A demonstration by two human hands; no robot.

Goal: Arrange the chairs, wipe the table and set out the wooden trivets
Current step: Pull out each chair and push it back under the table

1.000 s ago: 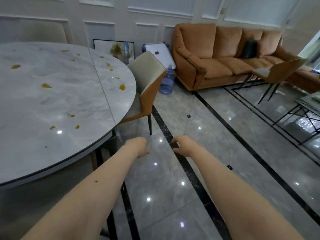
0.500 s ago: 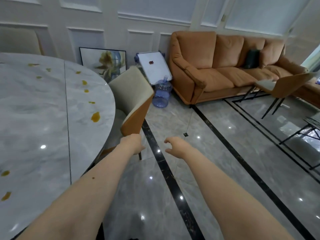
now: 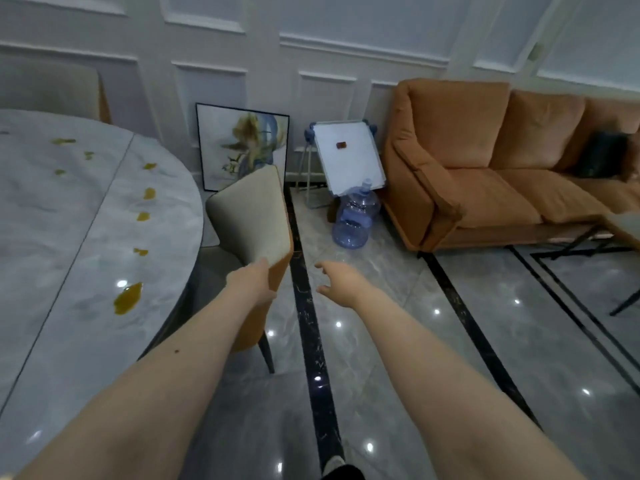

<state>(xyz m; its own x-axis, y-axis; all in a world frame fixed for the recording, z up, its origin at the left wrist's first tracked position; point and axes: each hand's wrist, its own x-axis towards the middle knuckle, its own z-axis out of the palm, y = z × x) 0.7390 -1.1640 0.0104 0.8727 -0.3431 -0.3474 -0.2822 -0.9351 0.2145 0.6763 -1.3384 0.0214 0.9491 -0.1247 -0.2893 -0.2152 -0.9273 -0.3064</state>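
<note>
Two bare arms stretched forward over glossy grey floor (image 3: 450,358). Left hand (image 3: 251,280) at the near upper corner of the chair (image 3: 251,216) back, touching it; fingers hidden behind the hand, so cannot tell whether curled over the edge or merely resting. Right hand (image 3: 337,280) apart from the chair, hovering over the floor just right of the black inlay strip (image 3: 311,323), fingers loosely spread and slightly bent, holding nothing.

Chair tucked close against the curved rim of the round marble surface (image 3: 69,271), cream front facing the surface, orange back facing outward, one dark leg visible below. Nine or so yellow spill marks on the surface, the largest near its rim beside the left forearm. A seam line crossing the top diagonally.

Open floor to the right of the chair, running to the sofa (image 3: 485,161). Against the panelled wall: one framed picture (image 3: 239,147) leaning just behind the chair, one small whiteboard (image 3: 349,157) on a stand, one blue water jug (image 3: 355,220) at its foot, touching the board's lower edge. Second chair back (image 3: 52,88) beyond the far rim of the surface, blurred. At far right, part of another seat or low table (image 3: 623,226) on thin dark legs, cut by the frame edge. No trivets seen.
</note>
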